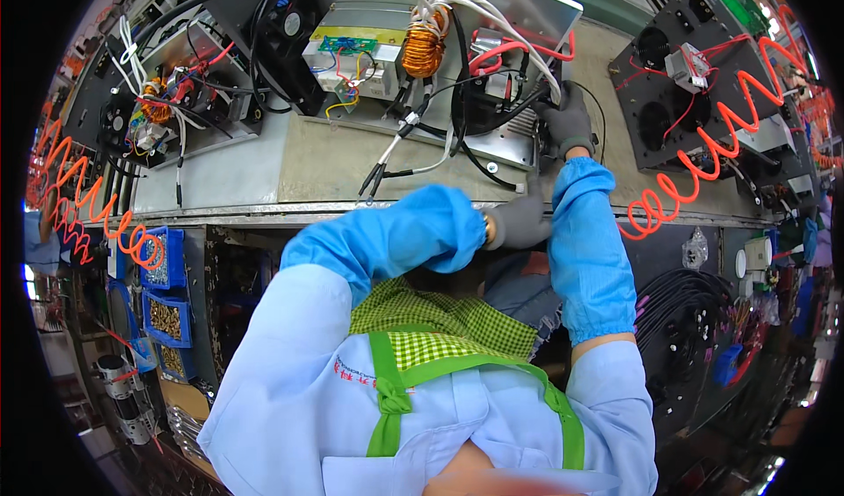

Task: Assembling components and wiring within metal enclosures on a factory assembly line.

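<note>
Right of upper centre, right hand [567, 123]: gloved, fingers curled at the right edge of the open chassis [514, 149], beside the wires; whether they pinched anything, I could not tell.
Left hand [520, 222]: just below, one finger pointing up toward the chassis corner; grip unclear.
Chassis: upper centre, on the bench [338, 166].
Done, apparently: copper coil [425, 43], fan [290, 23] and green circuit board [347, 45] sat in place.
Left, apparently: dark-tipped leads [374, 180] hung loose, so wiring looked unfinished.
Around: similar units stood upper left [154, 108] and upper right [652, 127].
</note>
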The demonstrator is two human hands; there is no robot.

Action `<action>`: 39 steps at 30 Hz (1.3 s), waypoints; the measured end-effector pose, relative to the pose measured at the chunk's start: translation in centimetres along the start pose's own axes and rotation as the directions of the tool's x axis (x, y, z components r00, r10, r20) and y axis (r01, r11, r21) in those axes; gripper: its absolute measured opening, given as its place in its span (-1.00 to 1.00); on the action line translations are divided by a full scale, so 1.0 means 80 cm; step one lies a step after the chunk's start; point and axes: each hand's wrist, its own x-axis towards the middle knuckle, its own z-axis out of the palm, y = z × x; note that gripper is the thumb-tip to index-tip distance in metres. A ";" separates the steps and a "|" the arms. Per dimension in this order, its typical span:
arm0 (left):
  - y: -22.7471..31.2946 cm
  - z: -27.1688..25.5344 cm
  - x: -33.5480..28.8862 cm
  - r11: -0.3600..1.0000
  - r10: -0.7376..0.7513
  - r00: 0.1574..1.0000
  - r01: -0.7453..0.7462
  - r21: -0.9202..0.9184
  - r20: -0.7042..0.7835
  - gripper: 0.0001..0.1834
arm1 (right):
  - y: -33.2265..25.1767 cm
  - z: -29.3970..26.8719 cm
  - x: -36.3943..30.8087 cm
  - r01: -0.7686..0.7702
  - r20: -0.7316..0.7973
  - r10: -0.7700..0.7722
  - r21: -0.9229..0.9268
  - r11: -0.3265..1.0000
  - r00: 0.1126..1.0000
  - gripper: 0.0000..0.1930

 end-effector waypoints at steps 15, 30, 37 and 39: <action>-0.057 -0.016 0.041 0.925 0.373 0.928 -0.373 -0.075 -0.016 -0.49 | -0.013 0.007 -0.001 0.076 -0.001 -0.076 0.035 0.996 0.997 -0.21; -0.072 0.007 0.004 0.992 0.114 0.979 -0.122 0.042 0.167 0.20 | 0.001 0.010 0.001 0.037 -0.009 -0.037 0.067 0.997 0.999 -0.18; 0.041 -0.107 0.026 0.899 0.267 0.949 -0.182 -0.399 0.169 -0.71 | 0.010 0.005 0.003 0.031 -0.002 -0.031 0.034 0.999 1.000 -0.17; 0.009 -0.034 0.000 0.966 0.000 0.994 0.030 -0.257 0.113 0.01 | 0.015 0.005 0.006 0.016 0.004 -0.016 0.008 1.000 1.000 -0.16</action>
